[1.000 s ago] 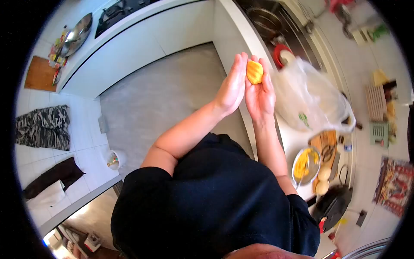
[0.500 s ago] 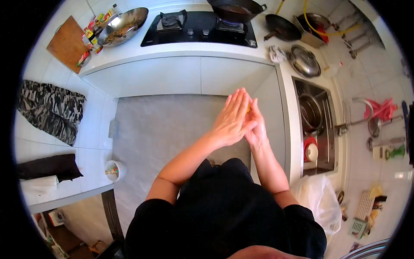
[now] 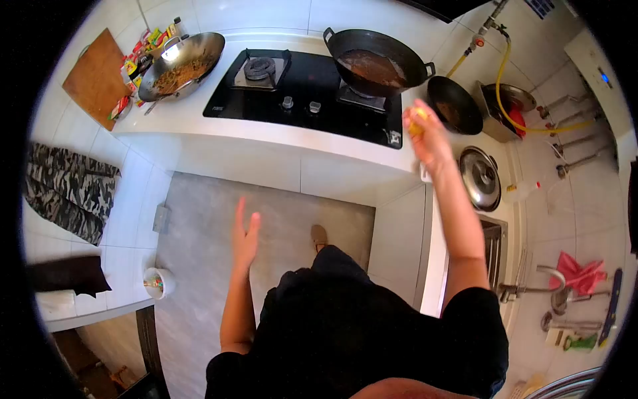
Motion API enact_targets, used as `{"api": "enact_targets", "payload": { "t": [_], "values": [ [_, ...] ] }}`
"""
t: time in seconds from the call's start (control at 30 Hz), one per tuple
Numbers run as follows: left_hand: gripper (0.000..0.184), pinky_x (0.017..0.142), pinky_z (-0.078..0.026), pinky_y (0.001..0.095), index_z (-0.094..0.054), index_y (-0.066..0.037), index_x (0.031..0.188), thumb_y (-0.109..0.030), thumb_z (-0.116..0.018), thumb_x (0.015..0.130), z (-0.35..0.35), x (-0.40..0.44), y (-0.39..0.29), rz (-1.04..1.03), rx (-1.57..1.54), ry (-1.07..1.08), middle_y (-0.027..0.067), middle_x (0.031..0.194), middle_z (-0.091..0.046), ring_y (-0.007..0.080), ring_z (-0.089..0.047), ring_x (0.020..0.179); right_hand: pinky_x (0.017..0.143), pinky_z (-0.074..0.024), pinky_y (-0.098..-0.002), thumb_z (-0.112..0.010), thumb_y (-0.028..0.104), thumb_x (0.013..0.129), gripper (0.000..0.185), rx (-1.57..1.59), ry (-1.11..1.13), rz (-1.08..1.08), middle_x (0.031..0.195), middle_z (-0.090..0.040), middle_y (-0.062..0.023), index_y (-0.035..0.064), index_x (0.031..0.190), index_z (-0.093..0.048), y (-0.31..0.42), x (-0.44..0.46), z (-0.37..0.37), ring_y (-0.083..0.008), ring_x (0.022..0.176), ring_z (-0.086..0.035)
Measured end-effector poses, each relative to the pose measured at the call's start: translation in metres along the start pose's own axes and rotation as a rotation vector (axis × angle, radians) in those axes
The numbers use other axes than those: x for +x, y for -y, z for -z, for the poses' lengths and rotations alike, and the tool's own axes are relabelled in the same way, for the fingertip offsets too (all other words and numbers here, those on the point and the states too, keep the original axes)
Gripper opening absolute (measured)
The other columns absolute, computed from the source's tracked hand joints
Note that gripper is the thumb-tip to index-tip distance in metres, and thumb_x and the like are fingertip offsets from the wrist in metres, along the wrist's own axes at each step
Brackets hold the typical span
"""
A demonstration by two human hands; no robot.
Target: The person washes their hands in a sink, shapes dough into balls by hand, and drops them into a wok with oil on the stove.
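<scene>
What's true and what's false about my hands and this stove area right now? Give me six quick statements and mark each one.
1. Both hands are holding something. False: the left hand is empty, with its thumb held apart.
2. The right hand holds a yellow lump. True.
3. The dark wok sits over the right burner. True.
4. Every burner has a pan on it. False: the left burner is bare.
5. Every wok is empty. False: the steel wok has brown food in it.
6. The steel lid lies to the right of the stove. True.
</scene>
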State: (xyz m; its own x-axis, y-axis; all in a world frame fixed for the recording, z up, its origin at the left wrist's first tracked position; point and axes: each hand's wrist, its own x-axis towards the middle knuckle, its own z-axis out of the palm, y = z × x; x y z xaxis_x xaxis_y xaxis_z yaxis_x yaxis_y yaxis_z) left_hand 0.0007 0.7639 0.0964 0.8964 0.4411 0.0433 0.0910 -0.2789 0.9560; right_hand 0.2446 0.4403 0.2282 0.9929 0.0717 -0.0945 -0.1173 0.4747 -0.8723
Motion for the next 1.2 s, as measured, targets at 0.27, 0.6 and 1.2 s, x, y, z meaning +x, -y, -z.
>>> {"api": "enact_targets", "payload": {
  "t": [0.27,0.6,1.2],
  "values": [
    [0.061,0.106,-0.026,0.0371,-0.035,0.002,0.135,-0.027,-0.059,0.086,-0.030,0.063,0.032,0.201,0.004,-0.170,0.0199,0.138,-0.036,0.0286,-0.033,0.130,0.080,-0.0503,-0.0251,-0.066,0.007,0.081,0.022,-0.480,0.153,0.048,0.097,-0.061,-0.0081,0.0012,0.101,-0.058,0.087,0.220,0.035,-0.0166,0.090,-0.059],
    [0.063,0.104,-0.028,0.0385,-0.035,0.002,0.134,-0.025,-0.062,0.085,-0.062,0.107,0.052,0.228,0.036,-0.153,0.0203,0.137,-0.038,0.0300,-0.034,0.129,0.071,-0.0482,-0.0291,-0.064,0.005,0.074,0.027,-1.568,0.517,-0.043,0.091,-0.063,-0.0082,0.0029,0.100,-0.061,0.076,0.340,0.056,-0.0201,0.084,-0.061],
    [0.061,0.102,-0.032,0.0393,-0.038,-0.002,0.133,-0.021,-0.065,0.082,-0.046,0.123,0.080,0.342,0.148,-0.124,0.0162,0.135,-0.041,0.0307,-0.039,0.124,0.081,-0.0517,-0.0405,-0.067,0.008,0.071,0.032,-2.420,0.309,0.172,0.097,-0.064,-0.0170,0.0096,0.102,-0.063,-0.002,0.435,0.091,-0.0339,0.094,-0.062]
  ]
}}
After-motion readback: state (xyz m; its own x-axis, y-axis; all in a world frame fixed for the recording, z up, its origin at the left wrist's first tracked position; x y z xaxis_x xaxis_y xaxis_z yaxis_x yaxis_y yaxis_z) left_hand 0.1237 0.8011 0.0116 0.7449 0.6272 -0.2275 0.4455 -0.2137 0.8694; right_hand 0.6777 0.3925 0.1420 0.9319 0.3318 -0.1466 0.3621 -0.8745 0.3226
